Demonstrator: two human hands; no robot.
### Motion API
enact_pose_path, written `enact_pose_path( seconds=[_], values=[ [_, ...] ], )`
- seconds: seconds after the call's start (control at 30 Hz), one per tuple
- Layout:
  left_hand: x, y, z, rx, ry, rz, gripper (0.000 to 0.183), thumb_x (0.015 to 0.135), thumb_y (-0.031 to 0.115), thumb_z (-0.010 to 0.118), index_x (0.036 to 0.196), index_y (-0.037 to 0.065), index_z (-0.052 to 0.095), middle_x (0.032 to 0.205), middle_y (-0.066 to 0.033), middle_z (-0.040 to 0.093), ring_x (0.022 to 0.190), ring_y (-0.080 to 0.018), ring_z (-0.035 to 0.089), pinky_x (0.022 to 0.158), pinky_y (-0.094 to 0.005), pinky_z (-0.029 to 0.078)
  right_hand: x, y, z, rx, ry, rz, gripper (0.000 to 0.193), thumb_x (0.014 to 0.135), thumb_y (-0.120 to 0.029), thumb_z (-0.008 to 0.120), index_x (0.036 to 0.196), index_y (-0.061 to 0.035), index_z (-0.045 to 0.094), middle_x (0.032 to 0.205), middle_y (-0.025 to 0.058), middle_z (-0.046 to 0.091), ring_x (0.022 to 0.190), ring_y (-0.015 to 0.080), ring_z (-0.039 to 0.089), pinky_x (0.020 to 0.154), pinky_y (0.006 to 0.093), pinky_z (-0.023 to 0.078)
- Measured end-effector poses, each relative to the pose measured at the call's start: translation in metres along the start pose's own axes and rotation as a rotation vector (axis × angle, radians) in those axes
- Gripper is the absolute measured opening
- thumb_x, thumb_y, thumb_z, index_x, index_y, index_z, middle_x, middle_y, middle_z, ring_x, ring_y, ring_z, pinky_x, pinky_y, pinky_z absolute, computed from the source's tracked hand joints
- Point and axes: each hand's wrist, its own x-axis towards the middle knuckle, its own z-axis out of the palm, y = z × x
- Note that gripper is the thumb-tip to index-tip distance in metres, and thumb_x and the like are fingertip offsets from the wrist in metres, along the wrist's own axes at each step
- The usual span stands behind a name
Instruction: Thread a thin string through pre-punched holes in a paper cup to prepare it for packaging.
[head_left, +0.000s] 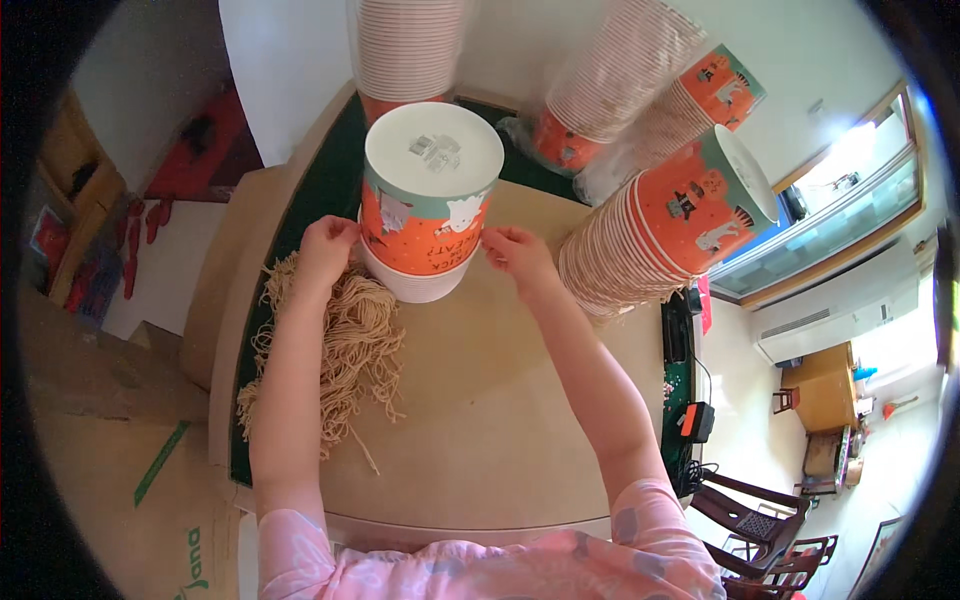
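A short stack of orange and green paper buckets [428, 225] stands upside down on the board, white round base up. My left hand [331, 252] is at its left side with the fingers curled together, fingertips at the bucket wall. On the opposite side, my right hand [516, 254] makes a pinch close to the wall; whatever lies between those fingertips is too small to make out. Beneath and beside my left forearm lies a loose heap of beige cords [355, 340]. To the right leans a taller stack of the same buckets [672, 215], with cord strands showing among its rims.
Behind stand more bucket stacks in clear plastic, one at back left [410, 50] and others at back right [622, 75]. A brown board [480, 420] covers most of the green table. A black and orange device [697, 422] with cables sits at the right edge, near dark chairs [755, 515].
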Motion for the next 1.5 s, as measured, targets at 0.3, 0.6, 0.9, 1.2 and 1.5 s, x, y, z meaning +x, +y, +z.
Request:
enact_pose_path(
  seconds=[0.3, 0.6, 0.9, 1.2, 1.5],
  values=[
    [-0.009, 0.025, -0.009, -0.271, -0.07, -0.08, 0.013, 0.087, 0.013, 0.062, 0.092, 0.002, 0.063, 0.074, -0.0002, 0.061, 0.057, -0.0081, 0.052, 0.051, -0.0223, 0.041, -0.004, -0.018, -0.002, 0.202, -0.106, 0.045, 0.014, 0.088, -0.018, 0.064, 0.093, -0.0046, 0.063, 0.078, -0.0014, 0.058, 0.068, 0.0079, 0.052, 0.063, 0.0237, 0.043],
    [-0.052, 0.095, -0.023, -0.479, -0.02, 0.236, 0.013, 0.09, 0.011, 0.06, 0.1, 0.003, 0.061, 0.086, 0.0013, 0.063, 0.078, -0.0044, 0.057, 0.067, -0.0193, 0.044, -0.075, -0.092, 0.01, 0.451, -0.181, -0.276, 0.013, 0.092, -0.013, 0.054, 0.103, -0.0068, 0.056, 0.089, 0.0004, 0.062, 0.08, 0.0103, 0.059, 0.073, 0.0246, 0.046],
    [-0.186, 0.028, -0.046, 0.069, -0.12, 0.196, 0.007, 0.085, 0.001, 0.064, 0.092, 0.0, 0.063, 0.086, -0.005, 0.063, 0.074, -0.0103, 0.058, 0.064, -0.0238, 0.046, -0.21, -0.014, -0.051, -0.227, -0.185, -0.651, 0.023, 0.069, 0.017, 0.052, 0.086, 0.0032, 0.06, 0.091, 0.0102, 0.06, 0.078, 0.0183, 0.059, 0.071, 0.0268, 0.049],
    [-0.289, -0.041, -0.053, 0.368, -0.074, 0.154, 0.008, 0.08, 0.004, 0.068, 0.086, 0.001, 0.062, 0.076, -0.0102, 0.057, 0.064, -0.0199, 0.057, 0.058, -0.0293, 0.046, -0.279, 0.031, -0.049, -0.395, 0.01, -0.632, 0.024, 0.068, 0.016, 0.05, 0.081, 0.0007, 0.062, 0.089, 0.0119, 0.061, 0.079, 0.0174, 0.061, 0.068, 0.0267, 0.05],
    [-0.299, -0.057, -0.037, 0.633, -0.057, 0.246, 0.016, 0.08, 0.018, 0.069, 0.079, 0.004, 0.061, 0.079, -0.0105, 0.06, 0.067, -0.0278, 0.062, 0.061, -0.0373, 0.049, -0.335, 0.041, -0.041, -0.206, 0.247, -0.71, 0.024, 0.072, 0.015, 0.048, 0.086, 0.0037, 0.063, 0.1, 0.0158, 0.06, 0.08, 0.0178, 0.059, 0.065, 0.0257, 0.05]
  ],
)
